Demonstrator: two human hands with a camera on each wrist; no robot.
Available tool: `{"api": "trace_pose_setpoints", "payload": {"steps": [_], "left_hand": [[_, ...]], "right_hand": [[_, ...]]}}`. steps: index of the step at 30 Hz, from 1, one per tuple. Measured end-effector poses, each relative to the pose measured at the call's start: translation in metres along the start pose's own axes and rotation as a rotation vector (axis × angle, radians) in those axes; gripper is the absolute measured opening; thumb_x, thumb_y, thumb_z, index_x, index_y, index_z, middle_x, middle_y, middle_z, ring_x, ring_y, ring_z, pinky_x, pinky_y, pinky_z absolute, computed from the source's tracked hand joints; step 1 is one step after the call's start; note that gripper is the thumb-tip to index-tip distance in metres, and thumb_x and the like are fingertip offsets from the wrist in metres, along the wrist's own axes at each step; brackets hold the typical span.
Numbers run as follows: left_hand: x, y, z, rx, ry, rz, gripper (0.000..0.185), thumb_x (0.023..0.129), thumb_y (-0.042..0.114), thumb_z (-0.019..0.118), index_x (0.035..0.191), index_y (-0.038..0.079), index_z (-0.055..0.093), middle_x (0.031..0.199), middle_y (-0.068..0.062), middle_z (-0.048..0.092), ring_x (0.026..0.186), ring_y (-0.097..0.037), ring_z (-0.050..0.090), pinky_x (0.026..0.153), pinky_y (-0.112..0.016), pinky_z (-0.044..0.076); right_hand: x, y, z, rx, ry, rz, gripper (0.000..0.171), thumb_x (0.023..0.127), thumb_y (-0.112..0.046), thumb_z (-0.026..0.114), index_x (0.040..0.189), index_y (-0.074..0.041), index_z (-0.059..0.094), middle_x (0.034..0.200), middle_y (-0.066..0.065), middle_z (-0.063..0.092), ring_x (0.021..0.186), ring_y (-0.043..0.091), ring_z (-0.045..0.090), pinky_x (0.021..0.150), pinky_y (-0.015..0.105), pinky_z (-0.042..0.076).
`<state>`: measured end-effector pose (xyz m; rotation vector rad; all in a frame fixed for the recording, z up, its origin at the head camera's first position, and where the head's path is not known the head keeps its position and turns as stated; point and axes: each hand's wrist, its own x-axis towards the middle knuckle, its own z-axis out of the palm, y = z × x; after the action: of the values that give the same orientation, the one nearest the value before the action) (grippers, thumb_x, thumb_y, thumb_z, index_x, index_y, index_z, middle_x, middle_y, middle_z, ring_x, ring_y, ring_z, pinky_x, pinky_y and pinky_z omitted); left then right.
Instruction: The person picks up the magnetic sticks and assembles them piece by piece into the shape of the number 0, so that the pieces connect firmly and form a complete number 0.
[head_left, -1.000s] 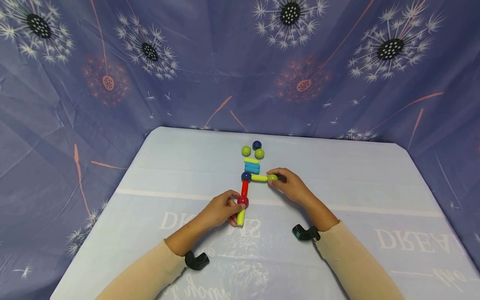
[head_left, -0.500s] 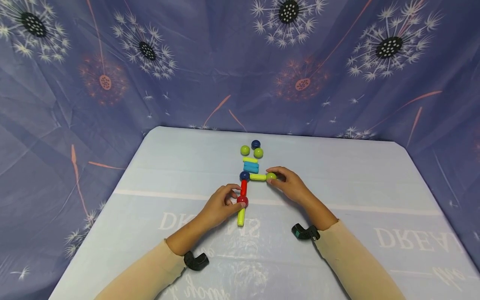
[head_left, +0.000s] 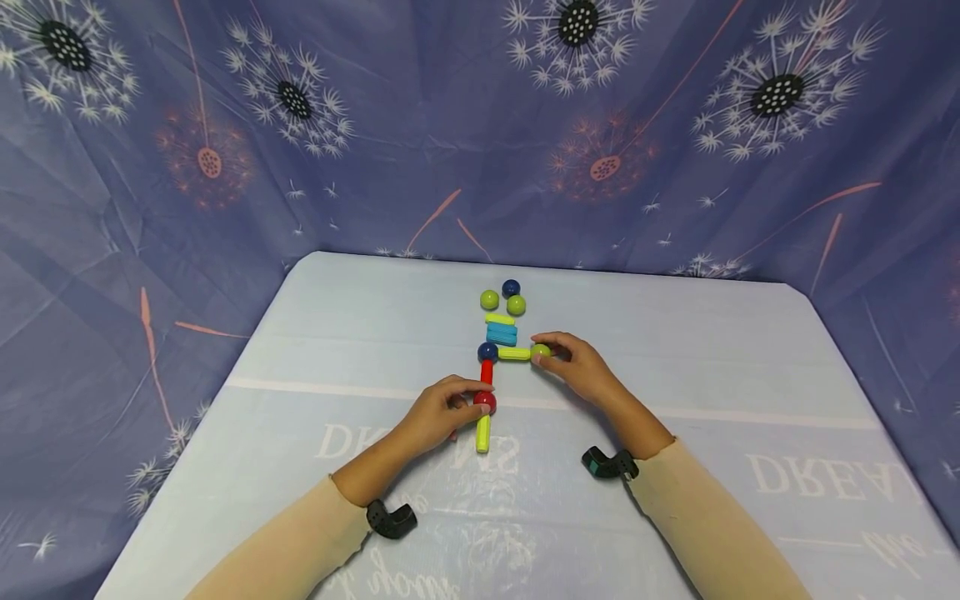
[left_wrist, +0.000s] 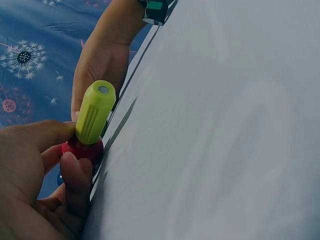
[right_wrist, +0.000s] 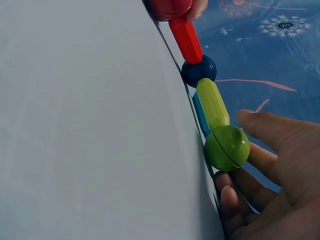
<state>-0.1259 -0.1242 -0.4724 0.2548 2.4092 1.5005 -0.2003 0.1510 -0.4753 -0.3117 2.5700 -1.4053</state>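
Observation:
In the head view, my left hand holds a red ball between thumb and forefinger. A yellow-green stick joins its near side; its bare end faces the left wrist view. From the ball's far side, a red stick runs to a dark blue ball. Another yellow-green stick reaches right from there to a green ball. My right hand holds that green ball, its fingers curved around it in the right wrist view. The pieces form a bent chain lying on the table.
Behind the chain lie blue sticks and a loose yellow-green stick. Farther back sit two green balls and a dark blue ball. A patterned purple cloth hangs behind the white-covered table.
My left fingers have lifted from beneath the near stick, and the forefinger now lies across the red stick's end by the red ball. The right hand stays at the green ball.

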Motion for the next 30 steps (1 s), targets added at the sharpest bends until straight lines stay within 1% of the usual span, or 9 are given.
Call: {"api": "trace_pose_setpoints", "payload": {"steps": [3,7,10,12,16,20,25,30], "left_hand": [[0.001,-0.002,0.0,-0.013,-0.001,0.0,0.029,0.091,0.03,0.077,0.12,0.03,0.074,0.108,-0.001,0.062,0.081,-0.018,0.057,0.051,-0.025,0.05],[0.001,-0.005,0.0,-0.031,-0.007,-0.01,0.029,0.091,0.027,0.076,0.12,0.029,0.074,0.109,-0.001,0.061,0.078,-0.018,0.057,0.051,-0.024,0.051],[0.001,-0.006,0.0,-0.029,-0.011,-0.014,0.029,0.092,0.027,0.076,0.12,0.029,0.074,0.109,0.0,0.061,0.079,-0.018,0.057,0.052,-0.024,0.052],[0.001,-0.006,0.0,-0.025,-0.01,-0.005,0.029,0.092,0.027,0.075,0.12,0.03,0.074,0.109,0.001,0.061,0.082,-0.018,0.057,0.052,-0.024,0.051],[0.001,-0.005,0.0,-0.02,-0.003,0.018,0.028,0.091,0.029,0.076,0.119,0.031,0.075,0.108,0.0,0.062,0.085,-0.018,0.057,0.052,-0.024,0.049],[0.002,-0.006,0.001,-0.022,-0.004,0.035,0.028,0.091,0.03,0.076,0.119,0.03,0.075,0.108,0.0,0.062,0.085,-0.017,0.057,0.051,-0.024,0.049],[0.002,-0.005,0.0,-0.019,-0.008,0.037,0.028,0.091,0.031,0.076,0.119,0.032,0.074,0.108,0.002,0.062,0.083,-0.016,0.057,0.05,-0.024,0.049],[0.002,-0.005,0.0,-0.021,-0.009,0.03,0.029,0.091,0.031,0.076,0.12,0.03,0.074,0.107,0.0,0.061,0.082,-0.017,0.057,0.05,-0.023,0.048]], "right_hand": [[0.002,-0.001,-0.001,0.019,0.001,-0.001,0.042,0.096,-0.037,0.07,0.135,-0.021,0.064,0.133,0.006,0.062,0.118,0.027,0.055,0.103,0.046,0.046],[0.004,-0.004,-0.003,0.025,0.012,0.006,0.044,0.097,-0.037,0.069,0.137,-0.021,0.062,0.136,0.009,0.058,0.121,0.029,0.056,0.1,0.047,0.049],[0.006,-0.007,-0.005,0.023,0.017,0.011,0.046,0.097,-0.036,0.068,0.14,-0.02,0.059,0.14,0.011,0.055,0.124,0.031,0.057,0.1,0.048,0.051],[0.009,-0.01,-0.006,0.022,0.018,0.015,0.047,0.098,-0.036,0.068,0.141,-0.02,0.058,0.142,0.01,0.053,0.125,0.032,0.057,0.101,0.05,0.05],[0.019,-0.014,-0.008,0.017,0.021,0.031,0.048,0.097,-0.036,0.068,0.142,-0.022,0.057,0.145,0.008,0.052,0.129,0.032,0.055,0.102,0.051,0.05],[0.029,-0.016,-0.008,0.003,0.015,0.033,0.05,0.097,-0.037,0.068,0.144,-0.022,0.055,0.146,0.009,0.051,0.13,0.032,0.054,0.102,0.051,0.05],[0.042,-0.016,-0.01,-0.008,0.019,0.037,0.051,0.097,-0.036,0.069,0.144,-0.022,0.055,0.146,0.01,0.052,0.13,0.032,0.054,0.106,0.051,0.048],[0.056,-0.018,-0.01,-0.015,0.019,0.039,0.052,0.096,-0.033,0.069,0.145,-0.022,0.054,0.146,0.01,0.054,0.131,0.032,0.054,0.109,0.053,0.045]]}}
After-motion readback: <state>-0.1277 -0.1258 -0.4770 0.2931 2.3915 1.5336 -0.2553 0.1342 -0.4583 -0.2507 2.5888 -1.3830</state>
